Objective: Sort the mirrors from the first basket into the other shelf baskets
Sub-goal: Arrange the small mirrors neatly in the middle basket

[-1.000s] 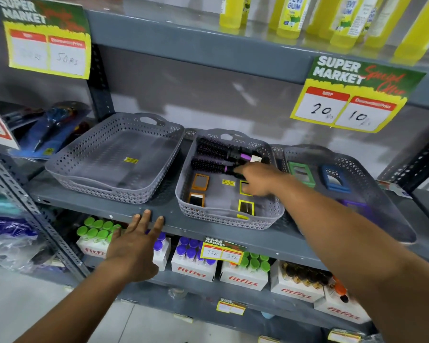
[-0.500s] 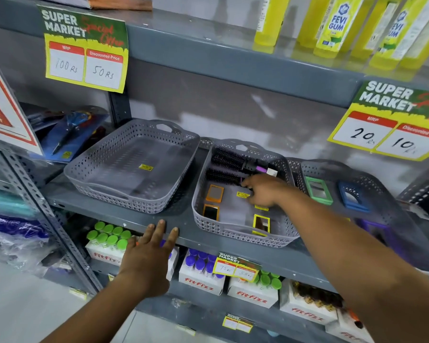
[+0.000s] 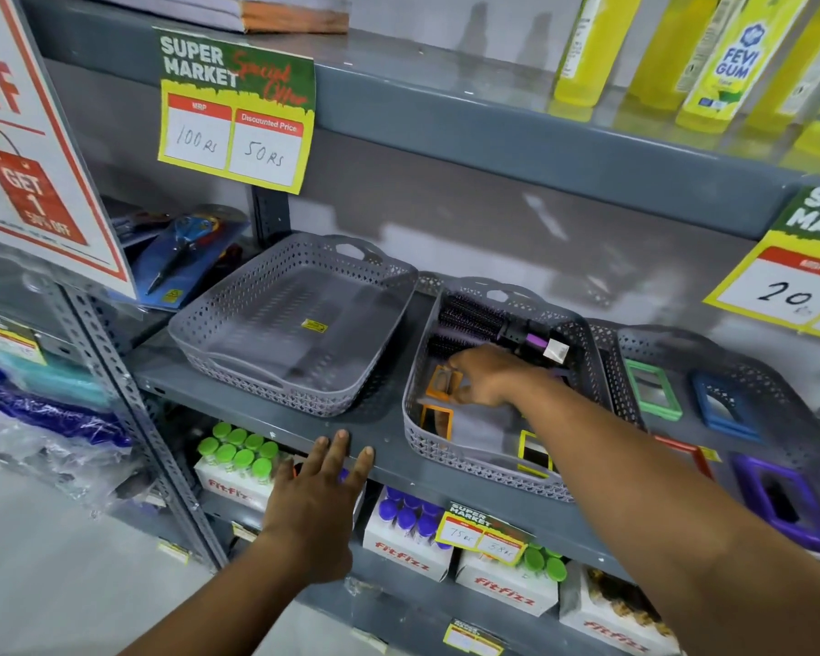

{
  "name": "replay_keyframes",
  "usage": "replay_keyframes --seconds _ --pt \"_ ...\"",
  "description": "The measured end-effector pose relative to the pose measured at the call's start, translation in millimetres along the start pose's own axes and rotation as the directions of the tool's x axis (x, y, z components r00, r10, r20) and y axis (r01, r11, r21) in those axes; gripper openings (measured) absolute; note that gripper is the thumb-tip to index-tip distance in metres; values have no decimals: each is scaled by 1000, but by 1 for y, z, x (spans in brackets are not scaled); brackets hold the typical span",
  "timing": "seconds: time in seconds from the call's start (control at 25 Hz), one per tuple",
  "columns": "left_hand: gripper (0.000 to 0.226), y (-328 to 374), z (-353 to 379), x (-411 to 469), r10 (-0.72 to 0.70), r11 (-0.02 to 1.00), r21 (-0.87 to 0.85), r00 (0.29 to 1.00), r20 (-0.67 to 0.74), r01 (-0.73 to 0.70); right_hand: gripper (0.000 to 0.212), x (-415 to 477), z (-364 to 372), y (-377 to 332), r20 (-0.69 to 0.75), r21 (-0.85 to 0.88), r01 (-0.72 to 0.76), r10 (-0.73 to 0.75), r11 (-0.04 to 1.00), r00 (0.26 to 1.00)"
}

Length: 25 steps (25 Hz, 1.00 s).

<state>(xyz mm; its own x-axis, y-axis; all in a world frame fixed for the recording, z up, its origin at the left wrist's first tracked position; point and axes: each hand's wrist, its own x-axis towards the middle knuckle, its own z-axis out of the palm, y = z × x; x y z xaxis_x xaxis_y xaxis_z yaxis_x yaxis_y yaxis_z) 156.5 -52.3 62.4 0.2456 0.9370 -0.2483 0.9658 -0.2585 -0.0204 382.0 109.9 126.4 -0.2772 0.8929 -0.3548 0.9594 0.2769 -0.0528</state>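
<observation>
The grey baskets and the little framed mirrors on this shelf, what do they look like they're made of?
The empty grey basket looks like moulded plastic with a matte finish: its walls are punched with a regular lattice and a handle slot is formed in the rim. The orange-framed mirror and green-framed mirror seem to have glossy coloured plastic frames around reflective panes; glass or acrylic cannot be told.

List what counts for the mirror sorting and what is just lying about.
Job: right hand; orange mirrors; yellow mirror; middle basket; left basket; right basket with green mirror.

Lying about: hairbrushes; scissors pack; Fitfizz boxes; glue bottles; price tags.
</observation>
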Motion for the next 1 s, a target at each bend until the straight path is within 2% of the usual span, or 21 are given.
replay_keyframes --seconds 0.2,0.4,0.48,0.6,0.68,0.88,1.0 --pt "105 -3 0 1 17 1000 -7 1000 5 -17 19 6 -2 -3 20 13 12 -13 1000 1000" --pt "106 -4 0 3 27 1000 -14 1000 9 -27 33 5 -3 -3 31 64 14 -16 998 999" --pt "107 -4 0 3 32 999 -13 999 0 -32 33 5 -3 -4 24 67 21 -23 998 999" --pt "106 -5 1 3 36 999 -3 999 -7 -36 13 6 -2 -5 15 73 30 -31 997 999" --pt "107 -5 2 3 37 999 2 999 -4 -37 8 6 -2 -6 7 73 29 -29 997 1000" --pt "107 -5 3 3 36 999 6 999 -7 -36 5 4 -2 -8 11 81 41 -42 996 999" --pt "107 -6 4 4 40 999 8 999 -10 -40 21 5 0 -7 1 75 38 -38 996 999"
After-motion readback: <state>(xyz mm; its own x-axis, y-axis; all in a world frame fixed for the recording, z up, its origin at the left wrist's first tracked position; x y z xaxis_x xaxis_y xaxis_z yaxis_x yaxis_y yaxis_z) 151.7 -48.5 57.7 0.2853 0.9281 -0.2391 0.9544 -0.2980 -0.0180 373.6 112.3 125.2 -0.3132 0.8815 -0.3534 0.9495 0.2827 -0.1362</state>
